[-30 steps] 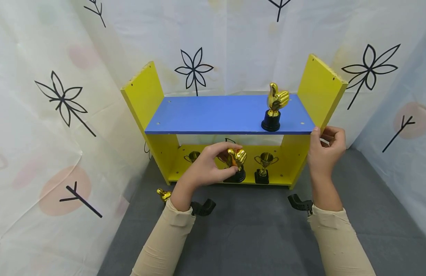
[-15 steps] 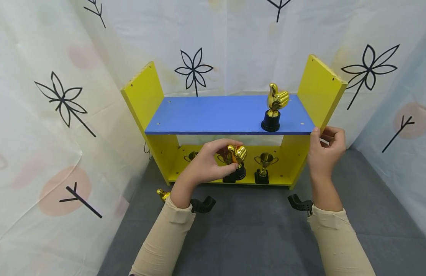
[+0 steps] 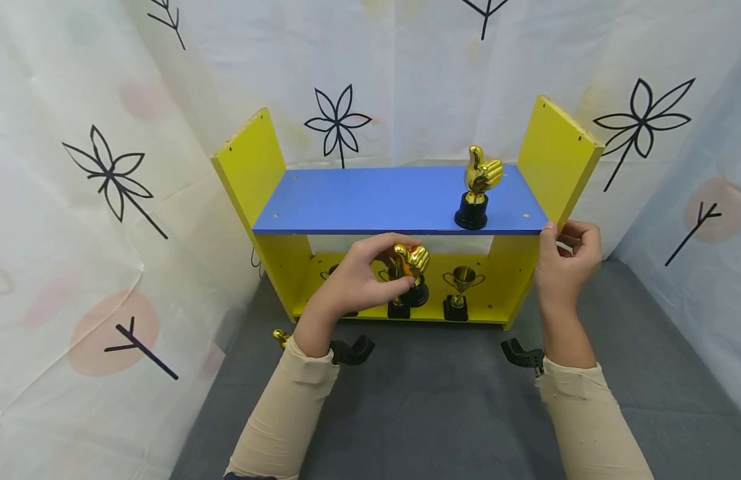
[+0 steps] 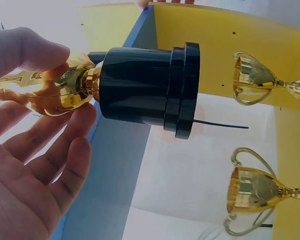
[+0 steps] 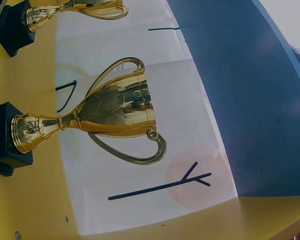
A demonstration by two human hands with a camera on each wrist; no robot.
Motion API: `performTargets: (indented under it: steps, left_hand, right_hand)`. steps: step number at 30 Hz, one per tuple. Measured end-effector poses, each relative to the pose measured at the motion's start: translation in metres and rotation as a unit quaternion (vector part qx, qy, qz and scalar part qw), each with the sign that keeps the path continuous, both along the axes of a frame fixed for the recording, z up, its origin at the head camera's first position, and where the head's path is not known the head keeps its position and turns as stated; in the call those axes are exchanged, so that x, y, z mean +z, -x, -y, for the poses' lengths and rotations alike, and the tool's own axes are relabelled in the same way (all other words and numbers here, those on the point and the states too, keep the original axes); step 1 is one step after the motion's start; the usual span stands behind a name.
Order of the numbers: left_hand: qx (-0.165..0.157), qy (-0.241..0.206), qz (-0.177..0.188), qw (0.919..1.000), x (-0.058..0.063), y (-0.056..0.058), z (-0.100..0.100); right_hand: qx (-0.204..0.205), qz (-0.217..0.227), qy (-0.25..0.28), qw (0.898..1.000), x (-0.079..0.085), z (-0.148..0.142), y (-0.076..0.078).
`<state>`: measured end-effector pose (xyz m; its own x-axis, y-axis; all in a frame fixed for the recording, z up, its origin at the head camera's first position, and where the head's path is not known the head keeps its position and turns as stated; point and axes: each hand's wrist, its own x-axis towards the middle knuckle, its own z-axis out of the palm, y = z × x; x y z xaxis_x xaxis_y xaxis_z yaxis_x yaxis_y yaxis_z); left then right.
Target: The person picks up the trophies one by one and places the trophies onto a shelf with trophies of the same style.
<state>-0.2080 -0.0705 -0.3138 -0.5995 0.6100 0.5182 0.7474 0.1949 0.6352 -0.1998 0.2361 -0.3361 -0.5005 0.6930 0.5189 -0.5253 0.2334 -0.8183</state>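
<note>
My left hand (image 3: 361, 283) pinches a gold thumbs-up trophy (image 3: 417, 259) by its gold top, in front of the lower shelf and below the blue board. In the left wrist view its round black base (image 4: 140, 87) points away from the palm, with nothing under it. My right hand (image 3: 567, 263) grips the front edge of the yellow right side panel (image 3: 559, 157), its thumb by the corner of the blue shelf (image 3: 358, 200). Another thumbs-up trophy (image 3: 483, 175) stands upright at the right of that blue shelf.
Gold cup trophies stand on the yellow lower shelf (image 3: 490, 303): a right one (image 3: 464, 279), a middle one (image 3: 398, 311) partly covered by the held trophy, and a left one mostly behind my hand. One more gold thumbs-up piece (image 3: 280, 337) shows on the grey floor (image 3: 430, 400) beside my left wrist.
My left hand has risen slightly with the thumbs-up trophy, toward the blue shelf's front edge. More of the middle cup trophy shows now. My right hand has stayed put.
</note>
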Motion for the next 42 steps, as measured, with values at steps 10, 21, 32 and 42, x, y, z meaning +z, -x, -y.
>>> performTargets:
  steps: [10,21,32,42]
  left_hand:
    - [-0.006,-0.002,0.0,1.0,0.011,0.003,-0.004]
    - [-0.006,-0.005,-0.011,0.9999,0.017,0.006,-0.005]
    - [-0.012,-0.006,-0.025,0.9996,0.028,0.011,-0.005]
    - [-0.011,-0.013,-0.017,0.9997,0.034,0.014,-0.003]
  right_hand:
    - [-0.004,0.007,-0.005,1.0,-0.001,-0.001,0.001]
    - [-0.006,0.011,-0.007,1.0,-0.002,-0.003,0.002]
    - [-0.002,0.004,-0.002,1.0,0.0,0.001,0.0]
    - [-0.01,0.012,-0.002,1.0,-0.018,-0.014,0.017]
